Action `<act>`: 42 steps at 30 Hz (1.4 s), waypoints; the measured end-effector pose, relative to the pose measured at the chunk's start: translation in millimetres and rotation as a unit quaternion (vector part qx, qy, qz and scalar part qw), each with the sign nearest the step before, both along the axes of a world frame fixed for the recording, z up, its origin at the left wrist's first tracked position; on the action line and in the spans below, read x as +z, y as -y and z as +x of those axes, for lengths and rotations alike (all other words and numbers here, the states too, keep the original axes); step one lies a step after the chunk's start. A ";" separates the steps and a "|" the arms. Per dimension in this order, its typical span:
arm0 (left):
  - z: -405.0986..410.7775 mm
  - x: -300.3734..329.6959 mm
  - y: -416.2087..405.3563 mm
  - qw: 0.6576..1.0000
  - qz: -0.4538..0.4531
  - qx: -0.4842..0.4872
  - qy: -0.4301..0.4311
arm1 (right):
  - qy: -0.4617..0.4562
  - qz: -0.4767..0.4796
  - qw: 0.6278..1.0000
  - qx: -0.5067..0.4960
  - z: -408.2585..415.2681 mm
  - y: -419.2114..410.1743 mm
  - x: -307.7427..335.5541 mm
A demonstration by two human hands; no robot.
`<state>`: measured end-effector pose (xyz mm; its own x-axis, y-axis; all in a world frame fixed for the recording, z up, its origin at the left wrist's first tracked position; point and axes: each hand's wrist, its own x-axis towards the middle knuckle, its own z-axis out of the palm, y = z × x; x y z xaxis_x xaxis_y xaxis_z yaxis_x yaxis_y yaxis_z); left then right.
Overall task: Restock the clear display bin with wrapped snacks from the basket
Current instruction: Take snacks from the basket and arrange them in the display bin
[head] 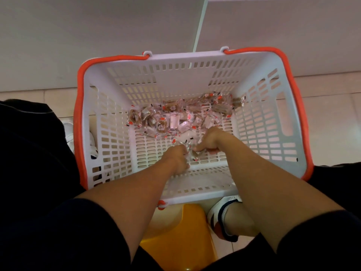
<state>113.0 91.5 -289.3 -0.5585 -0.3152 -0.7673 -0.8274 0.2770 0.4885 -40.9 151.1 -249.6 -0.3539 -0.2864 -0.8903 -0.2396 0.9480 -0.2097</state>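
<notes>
A white slotted shopping basket (259, 118) with orange handles stands on the floor in front of me. Several clear-wrapped brown snacks (175, 116) lie scattered across the far half of its bottom. Both my hands reach down inside it. My left hand (176, 157) curls its fingers round a few crinkly wrapped snacks (192, 153) near the basket's middle. My right hand (211, 140) sits just to the right, fingers curled round more wrappers from the same small heap. The clear display bin is not in view.
A yellow plastic stool (181, 237) is under me, below the basket's near edge. My foot in a white sock (220, 214) rests beside it. A grey cabinet front (97, 36) rises behind the basket. Dark clothing (29, 143) lies at the left.
</notes>
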 end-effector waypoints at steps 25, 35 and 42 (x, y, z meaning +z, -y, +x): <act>17.4 339.8 142.9 0.934 0.300 0.062 -0.186 | 0.076 -0.578 0.809 -0.079 31.2 52.2 283.1; 28.9 421.9 160.9 0.937 0.184 -0.031 -0.294 | -0.050 -0.640 0.764 0.065 50.6 70.5 366.8; 12.5 438.0 174.1 0.916 0.262 -0.010 -0.304 | -0.102 -0.661 0.743 0.037 28.9 72.3 378.2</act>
<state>125.5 -82.6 148.6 -0.9347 0.0226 -0.3546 -0.3548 -0.1152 0.9278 -12.0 78.8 128.6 -0.3830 -0.8878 0.2553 -0.4352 -0.0704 -0.8976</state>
